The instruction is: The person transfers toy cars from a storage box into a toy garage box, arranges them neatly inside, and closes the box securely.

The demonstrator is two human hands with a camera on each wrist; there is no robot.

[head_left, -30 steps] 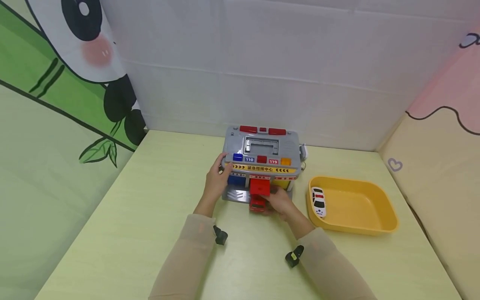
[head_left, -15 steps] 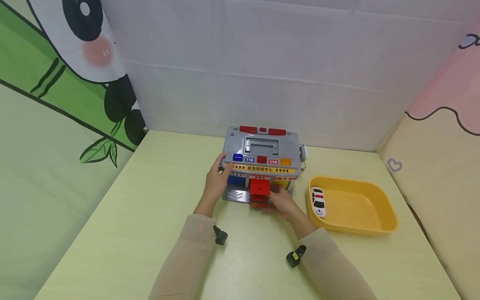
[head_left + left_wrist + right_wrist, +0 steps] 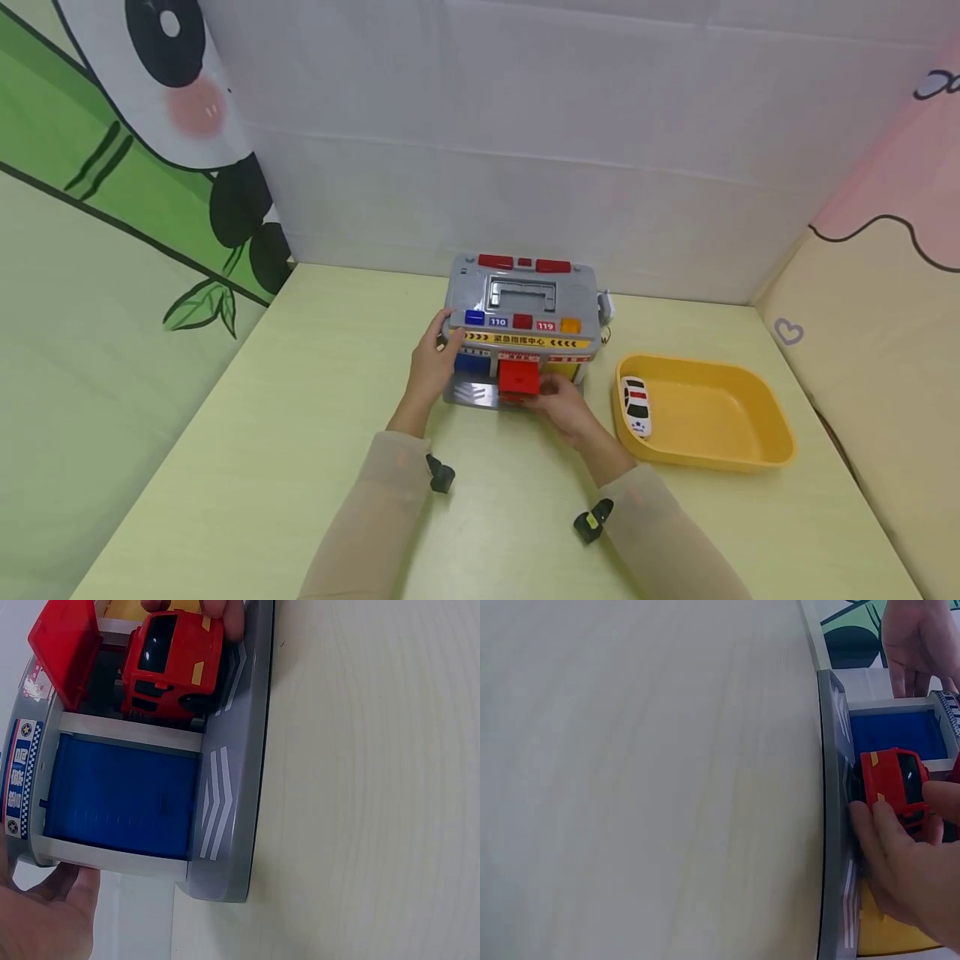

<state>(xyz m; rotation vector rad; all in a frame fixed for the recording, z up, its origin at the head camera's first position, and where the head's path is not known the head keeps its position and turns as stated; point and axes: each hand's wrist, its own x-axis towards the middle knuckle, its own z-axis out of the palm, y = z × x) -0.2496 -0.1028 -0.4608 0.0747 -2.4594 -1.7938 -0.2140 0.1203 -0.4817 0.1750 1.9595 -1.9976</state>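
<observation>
A grey toy garage (image 3: 468, 292) with a carry handle stands against the back wall. Its middle red door (image 3: 519, 377) is raised, while the blue door (image 3: 120, 795) is down. In that middle doorway sits a red toy car (image 3: 169, 664), partly inside, its front end outward over the grey ramp (image 3: 236, 750). My left hand (image 3: 432, 367) grips the garage's left end, thumb at the front edge. My right hand (image 3: 564, 408) holds the red car by its side and front, fingers bent around it. The raised door covers most of the car in the head view.
A yellow tray (image 3: 720, 417) lies to the right, with a white toy police car (image 3: 637, 407) along its left wall. Something white and grey (image 3: 606, 306) hangs at the garage's right side. Printed cloth walls border the table (image 3: 300, 467).
The red car has gone back under the raised red door, pushed along by my right hand. My left hand stays on the garage, which has not shifted.
</observation>
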